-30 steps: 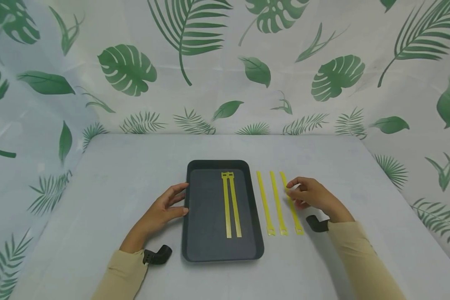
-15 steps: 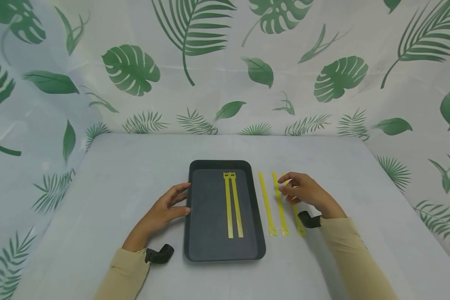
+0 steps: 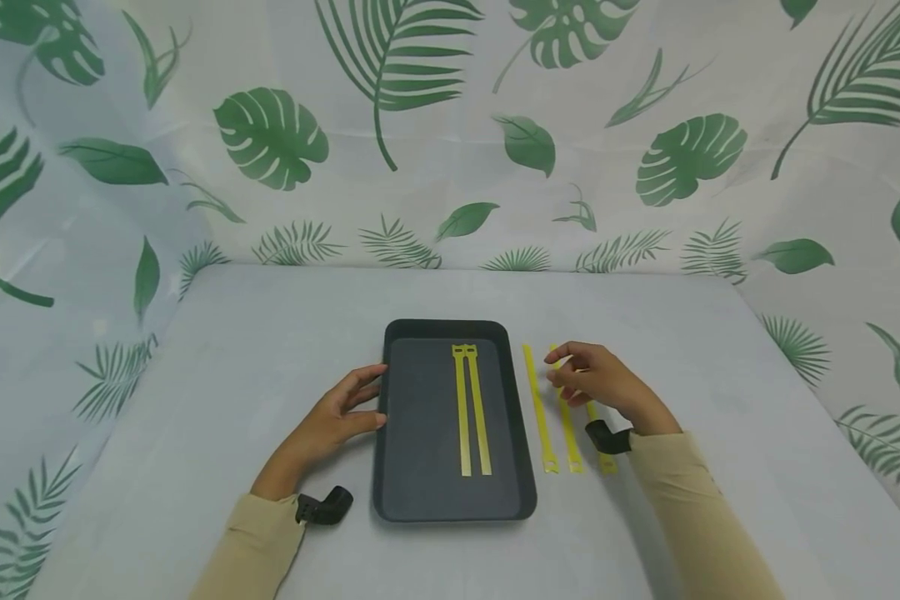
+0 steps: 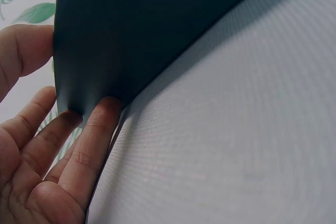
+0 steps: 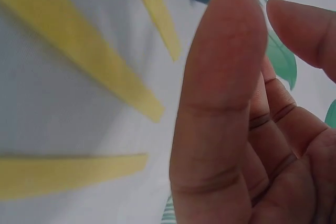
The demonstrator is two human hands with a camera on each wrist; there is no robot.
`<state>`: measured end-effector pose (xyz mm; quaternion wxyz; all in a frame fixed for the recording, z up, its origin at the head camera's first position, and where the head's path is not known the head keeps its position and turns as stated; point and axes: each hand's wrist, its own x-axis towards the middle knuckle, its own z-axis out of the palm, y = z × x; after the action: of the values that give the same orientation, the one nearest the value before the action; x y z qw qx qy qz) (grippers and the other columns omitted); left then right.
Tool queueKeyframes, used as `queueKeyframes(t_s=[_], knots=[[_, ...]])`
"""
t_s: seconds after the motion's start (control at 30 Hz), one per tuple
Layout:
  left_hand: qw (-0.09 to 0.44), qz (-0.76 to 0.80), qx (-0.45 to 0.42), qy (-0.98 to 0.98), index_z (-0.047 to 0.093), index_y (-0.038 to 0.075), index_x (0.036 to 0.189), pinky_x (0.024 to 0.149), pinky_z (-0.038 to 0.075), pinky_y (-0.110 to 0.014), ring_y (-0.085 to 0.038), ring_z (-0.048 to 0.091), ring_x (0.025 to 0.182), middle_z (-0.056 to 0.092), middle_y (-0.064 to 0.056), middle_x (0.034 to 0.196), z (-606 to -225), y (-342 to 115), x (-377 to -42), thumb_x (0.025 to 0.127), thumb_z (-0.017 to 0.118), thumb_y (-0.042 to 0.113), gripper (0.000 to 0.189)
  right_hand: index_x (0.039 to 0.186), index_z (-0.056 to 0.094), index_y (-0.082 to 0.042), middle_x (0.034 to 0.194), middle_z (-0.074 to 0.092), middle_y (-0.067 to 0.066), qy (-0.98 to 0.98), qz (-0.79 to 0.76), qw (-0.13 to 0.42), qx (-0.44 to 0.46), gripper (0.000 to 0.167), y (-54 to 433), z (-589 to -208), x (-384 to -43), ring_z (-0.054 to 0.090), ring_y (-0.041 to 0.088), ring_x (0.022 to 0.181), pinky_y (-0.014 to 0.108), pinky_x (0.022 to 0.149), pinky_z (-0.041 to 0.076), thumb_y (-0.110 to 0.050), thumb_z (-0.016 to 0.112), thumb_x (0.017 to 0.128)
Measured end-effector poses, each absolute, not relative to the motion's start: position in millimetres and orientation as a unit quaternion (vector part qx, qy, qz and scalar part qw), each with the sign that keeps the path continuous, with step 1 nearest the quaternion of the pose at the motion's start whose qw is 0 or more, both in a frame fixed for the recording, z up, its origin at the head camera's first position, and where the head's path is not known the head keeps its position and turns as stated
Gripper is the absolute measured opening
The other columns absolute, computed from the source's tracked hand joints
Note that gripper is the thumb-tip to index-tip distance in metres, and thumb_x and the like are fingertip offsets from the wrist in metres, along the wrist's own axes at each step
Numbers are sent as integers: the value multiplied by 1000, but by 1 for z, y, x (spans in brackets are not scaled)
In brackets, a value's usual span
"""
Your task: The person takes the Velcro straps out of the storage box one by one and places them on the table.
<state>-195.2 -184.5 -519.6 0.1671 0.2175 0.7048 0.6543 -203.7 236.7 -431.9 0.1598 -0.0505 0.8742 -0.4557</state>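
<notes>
My left hand (image 3: 333,425) touches the left wall of a dark grey tray (image 3: 427,500); in the left wrist view its fingertips rest against the tray's side (image 4: 121,40). Two yellow cable ties (image 3: 462,417) with slotted heads lie side by side in the tray, heads toward the far end. Right of the tray, three more yellow ties lie on the table: a left one (image 3: 538,408), a middle one (image 3: 572,446) and a right one (image 3: 607,463). Over the middle and right ties hovers my right hand (image 3: 600,383), fingers loosely bent, thumb and forefinger apart, holding nothing.
A white cloth covers the table (image 3: 285,317). Behind and at both sides stands a white backdrop (image 3: 450,167) printed with green leaves. Each wrist carries a small black camera, the left one (image 3: 326,506) low beside the tray.
My right hand has moved left, from the rightmost yellow tie to over the middle one. The left hand keeps its place at the tray. The whole head view has shifted slightly.
</notes>
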Motion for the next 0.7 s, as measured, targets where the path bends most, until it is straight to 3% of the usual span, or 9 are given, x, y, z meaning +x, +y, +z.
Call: queueKeyframes(t_s=[0.4, 0.7], knots=[[164, 643, 212, 717, 37, 4, 166, 117, 48, -53, -49, 32, 158, 30, -23, 174, -518, -185, -195, 103, 73, 9, 73, 135, 59, 10, 94, 69, 16, 870, -459, 166, -72, 36, 217, -427, -212, 71, 30, 82, 37, 73, 64, -9, 68, 106], [168, 650, 215, 709, 36, 2, 166, 112, 53, -39, -50, 30, 158, 27, -24, 174, -517, -184, -195, 104, 73, 8, 73, 133, 61, 8, 94, 69, 17, 872, -453, 163, -92, 34, 202, -423, -216, 70, 27, 80, 38, 73, 64, -9, 69, 105]])
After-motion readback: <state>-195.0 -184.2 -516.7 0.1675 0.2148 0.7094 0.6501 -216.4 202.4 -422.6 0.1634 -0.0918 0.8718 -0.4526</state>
